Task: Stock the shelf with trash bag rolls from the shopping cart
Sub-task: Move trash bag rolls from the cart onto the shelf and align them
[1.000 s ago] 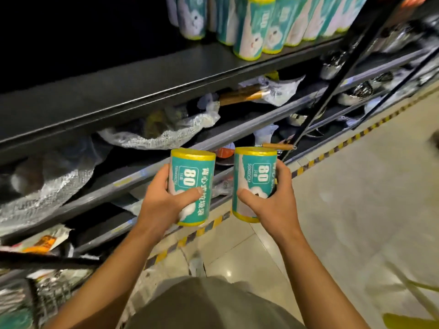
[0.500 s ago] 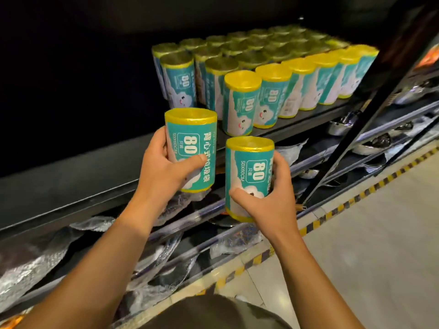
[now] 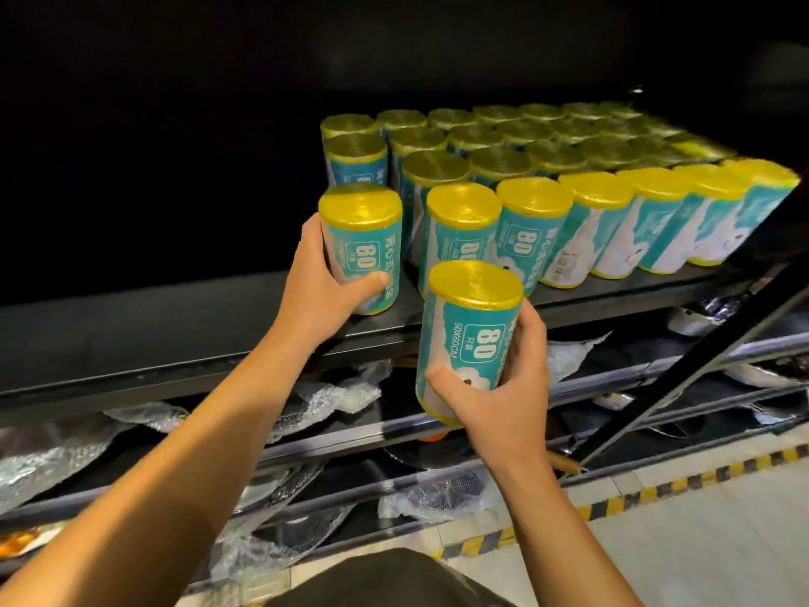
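Note:
My left hand (image 3: 321, 286) grips a teal trash bag roll with a yellow top (image 3: 361, 238) upright at the front of the dark shelf (image 3: 175, 326), just left of the stocked rolls. Whether its base touches the shelf I cannot tell. My right hand (image 3: 503, 387) holds a second roll (image 3: 470, 330) in the air in front of the shelf edge, lower and to the right. Several rows of the same rolls (image 3: 569, 203) stand on the shelf to the right and behind. The shopping cart is out of view.
The shelf's left part is bare and dark. Lower shelves (image 3: 437, 431) hold plastic-wrapped goods (image 3: 332, 400) and metal pans. A black slanted strut (image 3: 700, 365) crosses at the right. A yellow-black striped line (image 3: 613, 501) marks the tiled floor.
Both hands have risen and moved forward toward the shelf. The left roll has gone from in front of the shelf edge to the shelf's front beside the stocked rows; the right roll follows lower.

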`<state>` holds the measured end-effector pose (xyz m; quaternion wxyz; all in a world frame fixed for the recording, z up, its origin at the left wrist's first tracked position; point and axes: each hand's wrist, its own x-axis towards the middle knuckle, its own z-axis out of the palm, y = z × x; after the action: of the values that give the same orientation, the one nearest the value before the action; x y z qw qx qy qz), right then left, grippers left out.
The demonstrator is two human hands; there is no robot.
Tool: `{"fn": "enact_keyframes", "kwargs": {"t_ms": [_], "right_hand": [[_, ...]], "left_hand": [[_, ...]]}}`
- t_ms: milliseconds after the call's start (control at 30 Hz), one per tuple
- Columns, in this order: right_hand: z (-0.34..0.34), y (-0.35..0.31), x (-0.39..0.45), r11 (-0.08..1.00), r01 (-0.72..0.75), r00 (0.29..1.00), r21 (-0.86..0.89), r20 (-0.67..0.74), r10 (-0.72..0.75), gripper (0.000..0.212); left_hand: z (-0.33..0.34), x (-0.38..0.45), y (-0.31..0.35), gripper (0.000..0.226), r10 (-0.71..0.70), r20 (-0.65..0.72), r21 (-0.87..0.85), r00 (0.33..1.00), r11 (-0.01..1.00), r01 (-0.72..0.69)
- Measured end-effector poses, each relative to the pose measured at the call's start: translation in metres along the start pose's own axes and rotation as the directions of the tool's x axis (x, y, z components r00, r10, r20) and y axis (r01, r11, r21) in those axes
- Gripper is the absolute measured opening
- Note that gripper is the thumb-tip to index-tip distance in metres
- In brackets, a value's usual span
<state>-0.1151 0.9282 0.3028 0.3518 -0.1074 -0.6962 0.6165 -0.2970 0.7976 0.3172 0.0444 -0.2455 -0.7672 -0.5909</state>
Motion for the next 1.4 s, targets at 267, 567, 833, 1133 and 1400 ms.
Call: {"fn": "enact_keyframes", "kwargs": {"t_ms": [267,567,833,1133,1400], "right_hand": [[-0.002,0.007,0.011,0.999,-0.016,0.999,0.034,0.036,0.014,0.089],[-0.008,0.01,0.011,0.997,-0.044,0.999,0.057,0.029,0.043,0.087],[-0.005,0.009,0.009,0.998,-0.039,0.999,0.044,0.012,0.038,0.087],[0.006,0.006,0.0,0.999,-0.038,0.999,0.038,-0.021,0.039,0.089],[0.023,-0.001,-0.008,1.0,-0.014,0.999,0.003,-0.052,0.014,0.087]], "left_hand": [[0.006,0.001,0.001,0.072,0.039,-0.142,0.235,0.989,0.972,-0.005],[0.022,0.031,0.001,0.05,-0.034,-0.219,0.365,0.975,0.924,0.114],[0.027,0.035,0.003,0.06,-0.073,-0.253,0.357,0.965,0.92,0.163],[0.027,0.045,0.012,0.062,-0.132,-0.233,0.393,0.963,0.893,0.218],[0.01,0.038,0.005,0.072,-0.201,-0.103,0.308,0.974,0.925,0.223]]}}
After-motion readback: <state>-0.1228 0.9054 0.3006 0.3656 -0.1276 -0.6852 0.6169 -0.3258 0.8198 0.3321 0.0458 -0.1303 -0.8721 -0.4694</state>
